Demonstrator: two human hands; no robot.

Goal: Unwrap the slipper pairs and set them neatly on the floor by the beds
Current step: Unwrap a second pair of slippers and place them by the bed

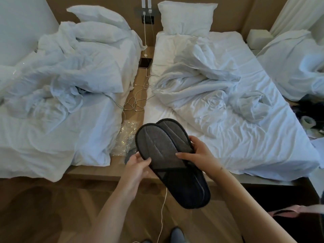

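Both my hands, L & R, closed round stacked grey slipper pair, centre frame, toes pointing to upper left.

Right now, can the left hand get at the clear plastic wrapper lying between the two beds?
Probably not yet. The left hand is gripping the gray slipper pair together with the right hand. The plastic wrapper lies uncovered just beyond, so a freed hand could likely reach it.

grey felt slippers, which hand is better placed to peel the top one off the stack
Left. The left hand pinches the top grey felt slipper's near edge, while the right hand clamps the pair from the other side.
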